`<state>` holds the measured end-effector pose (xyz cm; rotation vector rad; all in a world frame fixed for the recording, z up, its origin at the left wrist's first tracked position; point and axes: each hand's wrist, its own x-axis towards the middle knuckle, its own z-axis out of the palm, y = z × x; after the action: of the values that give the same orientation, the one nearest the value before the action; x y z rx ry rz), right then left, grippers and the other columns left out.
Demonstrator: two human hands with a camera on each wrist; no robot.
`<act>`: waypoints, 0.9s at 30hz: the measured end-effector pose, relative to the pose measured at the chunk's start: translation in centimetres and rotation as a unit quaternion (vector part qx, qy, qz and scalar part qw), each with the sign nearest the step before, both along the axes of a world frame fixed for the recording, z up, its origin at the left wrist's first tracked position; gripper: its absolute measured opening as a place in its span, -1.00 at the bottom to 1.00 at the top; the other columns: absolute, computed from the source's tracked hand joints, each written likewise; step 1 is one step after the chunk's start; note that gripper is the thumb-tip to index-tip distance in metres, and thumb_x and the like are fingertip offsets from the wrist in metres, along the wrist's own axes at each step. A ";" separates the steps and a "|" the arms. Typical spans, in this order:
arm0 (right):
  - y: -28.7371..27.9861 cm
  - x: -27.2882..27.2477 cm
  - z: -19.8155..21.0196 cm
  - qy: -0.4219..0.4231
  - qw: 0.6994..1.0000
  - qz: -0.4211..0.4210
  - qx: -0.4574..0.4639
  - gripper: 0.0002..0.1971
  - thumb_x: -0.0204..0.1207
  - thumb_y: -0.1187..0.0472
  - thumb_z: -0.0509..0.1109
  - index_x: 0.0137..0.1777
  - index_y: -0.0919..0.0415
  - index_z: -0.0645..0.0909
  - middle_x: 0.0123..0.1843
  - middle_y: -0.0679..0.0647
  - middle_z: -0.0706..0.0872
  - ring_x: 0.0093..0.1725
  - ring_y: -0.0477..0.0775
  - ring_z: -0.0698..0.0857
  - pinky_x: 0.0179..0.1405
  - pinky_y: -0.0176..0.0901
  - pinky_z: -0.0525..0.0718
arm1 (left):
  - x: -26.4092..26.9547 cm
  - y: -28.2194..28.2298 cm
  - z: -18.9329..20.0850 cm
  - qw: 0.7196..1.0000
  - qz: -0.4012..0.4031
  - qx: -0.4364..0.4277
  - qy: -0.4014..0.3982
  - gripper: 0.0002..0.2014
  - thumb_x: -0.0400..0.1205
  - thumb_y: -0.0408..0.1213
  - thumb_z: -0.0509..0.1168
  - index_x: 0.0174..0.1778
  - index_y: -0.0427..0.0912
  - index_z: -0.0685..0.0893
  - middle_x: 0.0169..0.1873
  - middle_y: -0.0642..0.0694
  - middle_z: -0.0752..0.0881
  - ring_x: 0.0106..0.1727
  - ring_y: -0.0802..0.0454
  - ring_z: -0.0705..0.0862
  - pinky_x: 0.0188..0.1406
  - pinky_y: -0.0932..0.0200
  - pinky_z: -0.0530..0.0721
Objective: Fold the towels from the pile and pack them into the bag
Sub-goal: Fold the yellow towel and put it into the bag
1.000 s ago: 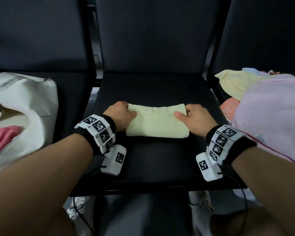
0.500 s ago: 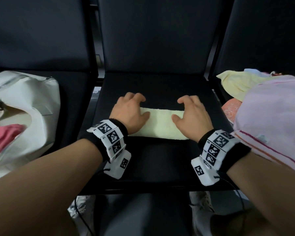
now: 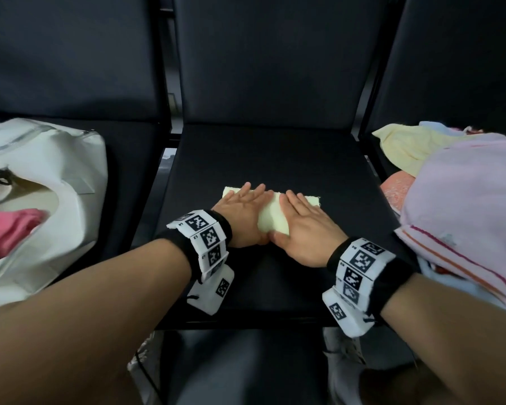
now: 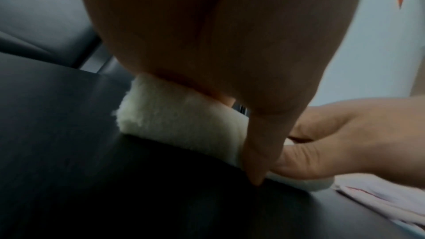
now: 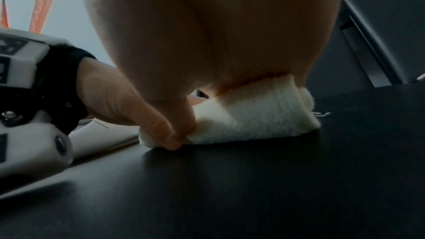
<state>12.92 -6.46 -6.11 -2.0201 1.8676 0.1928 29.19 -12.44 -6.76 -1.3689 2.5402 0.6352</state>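
A pale yellow folded towel [image 3: 272, 220] lies on the black middle seat [image 3: 275, 159]. My left hand [image 3: 241, 213] lies flat on its left half, fingers straight. Beside it, my right hand [image 3: 300, 219] presses flat on the right half, thumbs nearly touching at the near edge. From the left wrist view the towel [image 4: 174, 115] shows as a thick folded wad under the palm; the right wrist view shows the towel [image 5: 260, 115] squeezed under the other palm. The white bag [image 3: 56, 182] stands open on the left seat with a pink towel [image 3: 9, 229] inside.
The towel pile [image 3: 462, 200] fills the right seat: a large pink towel on top, a yellow one [image 3: 406, 144] behind, an orange one [image 3: 398, 191] at its left edge. Black chair backs stand behind all seats. Bare seat lies in front of the folded towel.
My hands gripped the towel's two ends a second ago. They then flattened and slid toward each other, and the towel now looks shorter and thicker under both palms.
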 end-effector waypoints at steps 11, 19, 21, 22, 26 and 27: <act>1.7 1.6 1.4 0.106 0.989 0.057 -0.088 -0.12 0.49 -0.15 0.41 0.72 0.17 0.16 0.50 0.10 0.52 0.43 0.20 0.52 0.35 0.08 0.49 | -0.2 1.5 2.0 0.998 0.016 -0.060 -0.032 -0.43 0.51 0.06 0.46 0.43 0.13 0.47 0.23 0.04 0.69 0.30 -0.06 0.68 0.27 -0.03 0.64; 3.8 3.9 1.5 0.117 0.981 0.073 -0.138 -0.37 0.47 0.07 0.45 0.51 0.23 0.39 0.58 0.21 0.33 0.51 0.26 0.43 0.43 0.15 0.51 | 0.7 3.7 3.7 0.993 0.044 -0.071 -0.078 -0.52 0.60 0.01 0.38 0.34 -0.08 0.40 0.01 -0.11 0.64 0.08 -0.19 0.71 -0.03 -0.05 0.63; 3.9 4.7 1.5 0.123 0.976 0.088 -0.155 -0.47 0.52 0.06 0.40 0.45 0.22 0.46 0.40 0.14 0.46 0.35 0.21 0.52 0.26 0.09 0.58 | 1.4 4.1 3.8 0.994 0.044 -0.068 -0.074 -0.51 0.58 0.03 0.39 0.35 -0.06 0.43 0.09 -0.12 0.68 0.11 -0.19 0.72 -0.01 -0.06 0.64; 3.9 5.0 1.7 0.122 0.976 0.090 -0.158 -0.51 0.55 0.05 0.37 0.43 0.21 0.46 0.33 0.12 0.52 0.30 0.19 0.56 0.19 0.07 0.60 | 1.7 4.4 3.6 0.994 0.044 -0.069 -0.069 -0.50 0.56 0.04 0.41 0.34 -0.05 0.44 0.11 -0.10 0.69 0.12 -0.18 0.72 -0.02 -0.06 0.64; 3.6 5.7 3.0 0.098 0.978 0.087 -0.160 -0.63 0.61 0.10 0.25 0.38 0.14 0.43 0.20 0.09 0.65 0.16 0.19 0.68 -0.15 0.02 0.54 | 3.1 6.1 2.3 0.992 0.046 -0.117 -0.034 -0.51 0.54 -0.03 0.45 0.32 -0.04 0.45 0.22 0.00 0.68 0.20 -0.14 0.71 -0.02 -0.04 0.63; 3.6 5.8 3.2 0.099 0.978 0.094 -0.160 -0.66 0.61 0.09 0.23 0.36 0.13 0.43 0.18 0.08 0.67 0.12 0.20 0.70 -0.20 -0.01 0.49 | 3.4 6.4 2.1 0.990 0.056 -0.127 -0.019 -0.54 0.57 -0.07 0.43 0.34 -0.04 0.46 0.26 -0.01 0.65 0.22 -0.15 0.70 -0.01 -0.06 0.62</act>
<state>18.76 -2.88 -2.92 -2.4791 1.9248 0.1570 32.57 -6.03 -4.70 -1.5961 2.5978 0.3060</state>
